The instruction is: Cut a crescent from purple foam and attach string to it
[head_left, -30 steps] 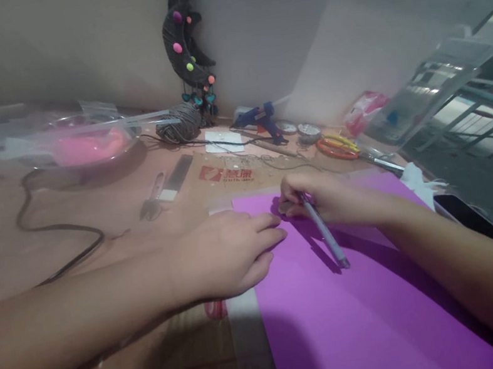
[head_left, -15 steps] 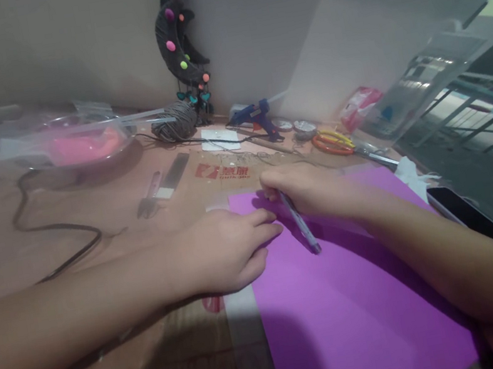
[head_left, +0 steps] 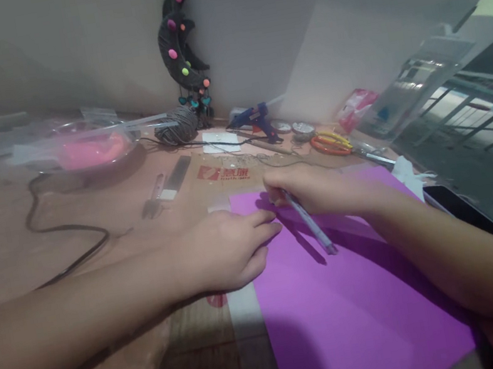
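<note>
A purple sheet of paper (head_left: 344,307) lies on the cardboard-covered table in front of me. My left hand (head_left: 225,252) rests palm down on the sheet's left edge, fingers stretched flat and pressing it. My right hand (head_left: 318,187) is closed around a grey pen (head_left: 312,230), its tip down near the sheet's top left corner and its barrel slanting back toward me. The two hands sit close together, almost touching at the fingertips.
Behind the sheet lie a blue glue gun (head_left: 253,116), orange-handled scissors (head_left: 332,144), a ball of grey yarn (head_left: 176,127), a small clipper (head_left: 154,201) and a black cable (head_left: 59,230). A clear bag with something pink (head_left: 83,151) sits at the left. A dark phone (head_left: 471,215) lies right of the sheet.
My right hand with the pen has shifted left toward the sheet's top left corner. The left hand has stayed pressed on the paper's edge.
</note>
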`<action>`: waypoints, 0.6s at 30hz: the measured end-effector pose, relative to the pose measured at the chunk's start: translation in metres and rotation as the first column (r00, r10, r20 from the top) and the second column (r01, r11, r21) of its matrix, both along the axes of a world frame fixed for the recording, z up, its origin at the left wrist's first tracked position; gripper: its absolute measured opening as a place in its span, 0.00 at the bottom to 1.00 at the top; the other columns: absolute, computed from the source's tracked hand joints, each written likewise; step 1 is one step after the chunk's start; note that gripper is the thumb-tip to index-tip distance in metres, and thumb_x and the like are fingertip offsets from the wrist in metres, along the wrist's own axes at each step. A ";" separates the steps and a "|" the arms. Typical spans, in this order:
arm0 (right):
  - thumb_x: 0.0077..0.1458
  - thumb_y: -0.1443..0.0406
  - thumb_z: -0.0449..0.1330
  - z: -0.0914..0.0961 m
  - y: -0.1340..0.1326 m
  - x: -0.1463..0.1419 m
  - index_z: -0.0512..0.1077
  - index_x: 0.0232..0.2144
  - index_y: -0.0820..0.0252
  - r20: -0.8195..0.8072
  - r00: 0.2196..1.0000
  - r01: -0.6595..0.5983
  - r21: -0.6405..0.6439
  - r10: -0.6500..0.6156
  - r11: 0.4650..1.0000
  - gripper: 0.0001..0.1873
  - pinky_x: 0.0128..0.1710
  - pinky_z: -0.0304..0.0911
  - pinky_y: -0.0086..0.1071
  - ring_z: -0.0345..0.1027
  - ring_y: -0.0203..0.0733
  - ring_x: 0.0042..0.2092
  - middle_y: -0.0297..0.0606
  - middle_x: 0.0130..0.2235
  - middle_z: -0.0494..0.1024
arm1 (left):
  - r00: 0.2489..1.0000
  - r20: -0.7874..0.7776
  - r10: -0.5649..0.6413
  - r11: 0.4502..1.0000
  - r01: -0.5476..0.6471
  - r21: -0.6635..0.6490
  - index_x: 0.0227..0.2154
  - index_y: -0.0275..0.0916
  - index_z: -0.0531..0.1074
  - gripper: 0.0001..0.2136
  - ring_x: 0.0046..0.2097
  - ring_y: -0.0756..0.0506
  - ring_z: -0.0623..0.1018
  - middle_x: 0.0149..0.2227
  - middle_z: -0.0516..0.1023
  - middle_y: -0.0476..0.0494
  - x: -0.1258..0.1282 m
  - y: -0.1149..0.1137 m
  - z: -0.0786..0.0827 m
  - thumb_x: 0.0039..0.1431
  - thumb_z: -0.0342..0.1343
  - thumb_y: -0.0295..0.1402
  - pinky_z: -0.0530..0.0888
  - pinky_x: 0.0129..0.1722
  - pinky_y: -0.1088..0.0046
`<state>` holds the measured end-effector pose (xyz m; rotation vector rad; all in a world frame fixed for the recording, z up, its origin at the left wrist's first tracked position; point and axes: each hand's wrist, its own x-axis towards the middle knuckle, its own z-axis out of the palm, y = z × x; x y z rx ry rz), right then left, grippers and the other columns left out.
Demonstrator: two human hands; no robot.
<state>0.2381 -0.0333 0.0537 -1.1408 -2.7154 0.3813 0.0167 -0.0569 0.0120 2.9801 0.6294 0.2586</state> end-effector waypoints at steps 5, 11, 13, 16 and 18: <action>0.57 0.69 0.56 -0.007 0.002 -0.002 0.64 0.28 0.56 -0.040 0.999 0.008 0.064 -0.005 0.998 0.06 0.32 0.50 0.31 0.59 0.37 0.32 0.31 0.31 0.71 | 1.000 0.000 -0.009 1.000 0.009 -0.013 0.57 0.42 0.71 0.20 0.37 0.41 0.81 0.55 0.76 0.43 0.000 0.000 0.001 0.65 0.46 0.32 0.75 0.35 0.61; 0.58 0.60 0.61 -0.022 0.012 -0.003 0.56 0.30 0.54 -0.355 0.894 0.252 -0.107 -0.274 0.962 0.15 0.33 0.57 0.32 0.68 0.40 0.33 0.33 0.32 0.75 | 0.988 0.153 0.031 0.983 -0.003 -0.182 0.50 0.39 0.74 0.15 0.43 0.43 0.81 0.50 0.79 0.42 -0.001 0.006 -0.001 0.66 0.47 0.31 0.75 0.43 0.65; 0.61 0.50 0.58 -0.016 0.012 -0.001 0.57 0.33 0.53 -0.511 0.801 0.222 -0.233 -0.313 0.947 0.17 0.32 0.59 0.33 0.70 0.40 0.32 0.33 0.32 0.76 | 0.953 0.281 0.116 0.960 -0.035 -0.279 0.44 0.36 0.75 0.12 0.44 0.44 0.80 0.45 0.81 0.42 -0.002 0.011 0.000 0.67 0.47 0.31 0.74 0.45 0.67; 0.63 0.42 0.47 -0.003 0.005 -0.003 0.65 0.36 0.54 -0.672 0.652 0.100 -0.381 -0.350 0.919 0.24 0.28 0.57 0.33 0.64 0.38 0.25 0.30 0.23 0.70 | 0.868 0.399 0.295 0.923 -0.150 -0.355 0.39 0.36 0.74 0.12 0.42 0.44 0.78 0.39 0.80 0.43 -0.004 0.020 0.002 0.68 0.47 0.34 0.73 0.44 0.67; 0.65 0.47 0.48 0.001 -0.003 -0.010 0.68 0.37 0.55 -0.697 0.599 0.032 -0.470 -0.394 0.882 0.21 0.24 0.51 0.31 0.54 0.35 0.20 0.25 0.19 0.61 | 0.830 0.429 0.356 0.909 -0.201 -0.365 0.40 0.37 0.73 0.13 0.42 0.43 0.77 0.40 0.79 0.43 -0.006 0.024 0.003 0.68 0.47 0.39 0.72 0.43 0.65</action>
